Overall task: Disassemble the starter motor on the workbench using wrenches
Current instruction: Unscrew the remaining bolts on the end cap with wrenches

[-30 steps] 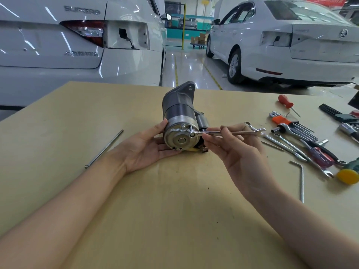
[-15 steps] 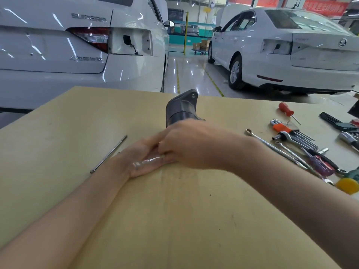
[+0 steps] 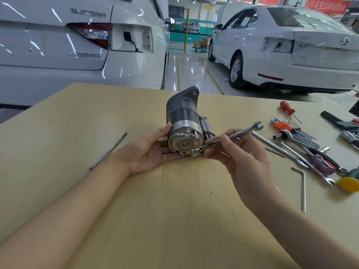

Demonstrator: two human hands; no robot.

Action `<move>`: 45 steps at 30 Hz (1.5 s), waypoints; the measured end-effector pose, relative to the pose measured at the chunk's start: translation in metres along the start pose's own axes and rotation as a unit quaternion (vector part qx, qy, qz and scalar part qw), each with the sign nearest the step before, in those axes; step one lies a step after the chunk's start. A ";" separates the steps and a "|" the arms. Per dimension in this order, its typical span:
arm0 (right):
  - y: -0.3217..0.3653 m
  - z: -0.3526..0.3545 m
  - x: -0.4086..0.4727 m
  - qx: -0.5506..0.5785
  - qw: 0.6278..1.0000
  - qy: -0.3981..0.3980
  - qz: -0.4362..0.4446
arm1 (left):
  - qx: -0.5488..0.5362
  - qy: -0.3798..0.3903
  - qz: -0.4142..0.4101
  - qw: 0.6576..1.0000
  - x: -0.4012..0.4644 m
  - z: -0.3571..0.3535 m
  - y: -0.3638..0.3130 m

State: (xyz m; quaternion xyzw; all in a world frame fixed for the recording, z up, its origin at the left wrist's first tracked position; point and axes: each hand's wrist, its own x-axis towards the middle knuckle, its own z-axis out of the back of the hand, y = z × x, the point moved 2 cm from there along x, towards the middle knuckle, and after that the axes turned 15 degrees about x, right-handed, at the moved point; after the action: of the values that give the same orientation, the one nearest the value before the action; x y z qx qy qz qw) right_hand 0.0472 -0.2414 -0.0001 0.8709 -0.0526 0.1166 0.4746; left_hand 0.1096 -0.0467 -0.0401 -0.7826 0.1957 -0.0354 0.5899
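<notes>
Two white saloon cars (image 3: 291, 45) are standing behind the pale wooden workbench (image 3: 174, 210), where the grey-and-silver cylindrical starter motor (image 3: 184, 129) is lying on its side near the middle, end cap facing the camera. It is looking heavy, rigid and smooth, likely to roll, so bracing the round body seems best. The left hand (image 3: 149, 152) is cradling it with relaxed, straight fingers, while the right hand (image 3: 239, 152) is pinching a slim chrome combination wrench (image 3: 227, 137), its ring end sitting at the cap's lower edge. Loose tools (image 3: 303, 142) are crowding the right side; a thin steel rod (image 3: 108, 150) is lying left, leaving open board in front
</notes>
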 end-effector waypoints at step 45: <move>0.004 -0.035 -0.010 -0.292 0.904 0.269 0.161 | 0.001 -0.005 -0.004 1.000 -0.005 -0.005 -0.003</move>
State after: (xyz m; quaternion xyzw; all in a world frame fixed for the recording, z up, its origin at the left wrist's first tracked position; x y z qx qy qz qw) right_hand 0.0311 -0.2144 0.0186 0.6084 -0.0944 0.4009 0.6784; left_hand 0.1045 -0.0488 -0.0352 -0.7829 0.1895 -0.0343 0.5916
